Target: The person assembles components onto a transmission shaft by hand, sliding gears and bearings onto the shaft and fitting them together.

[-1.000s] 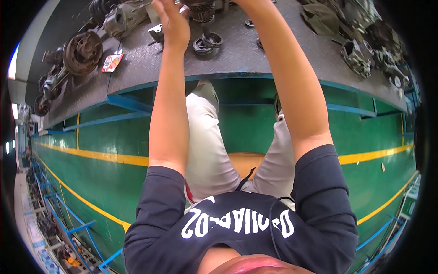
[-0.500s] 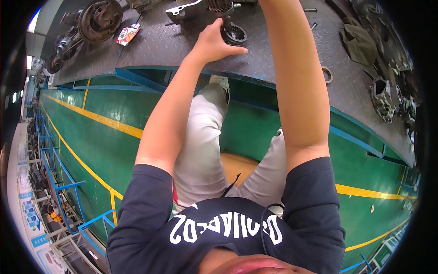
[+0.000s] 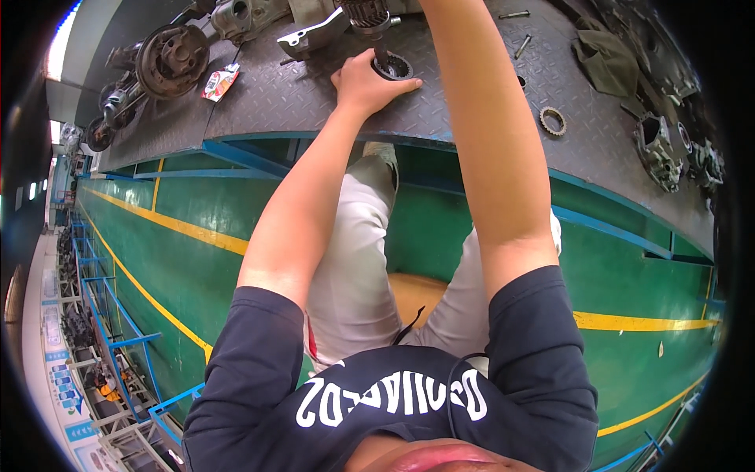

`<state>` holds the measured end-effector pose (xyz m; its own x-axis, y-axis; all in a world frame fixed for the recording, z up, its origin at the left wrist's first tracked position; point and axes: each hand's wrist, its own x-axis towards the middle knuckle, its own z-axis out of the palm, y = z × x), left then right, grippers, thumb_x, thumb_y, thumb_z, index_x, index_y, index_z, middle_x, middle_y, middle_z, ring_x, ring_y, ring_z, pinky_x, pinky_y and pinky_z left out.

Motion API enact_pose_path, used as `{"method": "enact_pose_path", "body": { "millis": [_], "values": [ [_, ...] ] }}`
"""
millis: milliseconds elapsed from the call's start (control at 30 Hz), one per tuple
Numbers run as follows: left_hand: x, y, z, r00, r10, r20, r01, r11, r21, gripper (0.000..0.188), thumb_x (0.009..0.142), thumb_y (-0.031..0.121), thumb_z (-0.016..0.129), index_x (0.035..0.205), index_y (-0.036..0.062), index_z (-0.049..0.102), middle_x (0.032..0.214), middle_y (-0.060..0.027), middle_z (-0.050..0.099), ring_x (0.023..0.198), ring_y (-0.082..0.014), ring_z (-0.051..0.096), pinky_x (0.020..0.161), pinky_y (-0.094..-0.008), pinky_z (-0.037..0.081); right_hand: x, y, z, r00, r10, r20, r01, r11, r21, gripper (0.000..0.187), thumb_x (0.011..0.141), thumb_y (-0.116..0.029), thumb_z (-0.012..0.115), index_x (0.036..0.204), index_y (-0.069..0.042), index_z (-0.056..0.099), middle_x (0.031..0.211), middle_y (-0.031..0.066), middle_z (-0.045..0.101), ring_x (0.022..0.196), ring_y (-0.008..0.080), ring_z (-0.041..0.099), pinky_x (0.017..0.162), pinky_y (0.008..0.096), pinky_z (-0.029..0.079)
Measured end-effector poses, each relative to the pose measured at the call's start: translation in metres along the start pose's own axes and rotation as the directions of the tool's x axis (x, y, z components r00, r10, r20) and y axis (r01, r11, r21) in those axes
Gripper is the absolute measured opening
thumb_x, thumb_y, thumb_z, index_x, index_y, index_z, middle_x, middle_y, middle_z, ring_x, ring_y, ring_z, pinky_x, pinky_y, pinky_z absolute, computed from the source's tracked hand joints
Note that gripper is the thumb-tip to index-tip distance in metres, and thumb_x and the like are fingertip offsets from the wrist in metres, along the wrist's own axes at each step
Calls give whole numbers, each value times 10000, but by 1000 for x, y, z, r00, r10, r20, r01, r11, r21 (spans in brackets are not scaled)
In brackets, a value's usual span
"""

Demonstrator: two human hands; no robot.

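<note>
My left hand (image 3: 366, 86) lay at 8 o'clock of the toothed ring (image 3: 404, 63), its index finger toward 10 and its thumb spread along the near rim to 4; this curved pose probably served to check the ring from sliding. Whether it gripped, I could not tell. The ring appeared to rest on the patterned metal surface (image 3: 275, 110), near its front edge, perhaps for easy reach. At 11 o'clock the geared shaft (image 3: 366, 14) pointed down toward the ring's opening; contact was unclear. My right forearm (image 3: 503, 134) reached past 1 o'clock; my right hand was beyond view, its state unknown. A white-edged bracket (image 3: 318, 36) lay at 10 o'clock, a bolt (image 3: 523, 46) at 3 and a brass-coloured ring (image 3: 543, 119) at 4, seemingly apart to leave working room.
</note>
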<state>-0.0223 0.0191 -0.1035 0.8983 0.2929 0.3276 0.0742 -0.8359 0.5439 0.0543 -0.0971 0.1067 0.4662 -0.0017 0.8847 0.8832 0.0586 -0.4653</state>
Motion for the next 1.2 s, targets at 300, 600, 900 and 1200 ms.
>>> {"method": "enact_pose_path", "body": {
  "millis": [300, 600, 900, 1200],
  "values": [
    [-1, 26, -31, 955, -42, -292, -45, 958, -284, 653, 688, 453, 1003, 1137, 19, 809, 1048, -83, 834, 938, -167, 793, 888, -321, 615, 2, -4, -13, 988, -150, -21, 148, 986, -80, 390, 921, -317, 839, 1175, -22, 819, 1179, 232, 784, 1145, 370, 702, 1065, 459, 514],
    [5, 69, -43, 926, -91, -367, -116, 856, -505, 495, 692, 363, 995, 1004, 38, 790, 934, -51, 821, 827, -141, 759, 819, -326, 602, -5, -36, -29, 976, 175, 132, -202, 952, 230, 351, 943, -165, 823, 1184, 86, 776, 985, 221, 814, 885, 228, 768, 837, 343, 587],
    [21, 61, -34, 918, -5, -396, -291, 670, -683, 472, 728, 302, 997, 1041, 28, 772, 950, -30, 802, 822, -105, 727, 782, -287, 584, -4, -31, -31, 987, 135, 82, -149, 967, 205, 390, 947, -190, 822, 1198, 103, 762, 1027, 236, 814, 918, 252, 783, 843, 346, 593],
    [17, 81, -54, 881, 50, -470, -268, 873, -408, 536, 693, 384, 999, 1030, 28, 781, 949, -74, 823, 843, -174, 772, 816, -340, 604, -9, -44, -49, 966, 210, 153, -244, 936, 253, 426, 944, -209, 827, 1233, 96, 757, 1071, 224, 818, 963, 231, 779, 865, 354, 595]
  ]
}}
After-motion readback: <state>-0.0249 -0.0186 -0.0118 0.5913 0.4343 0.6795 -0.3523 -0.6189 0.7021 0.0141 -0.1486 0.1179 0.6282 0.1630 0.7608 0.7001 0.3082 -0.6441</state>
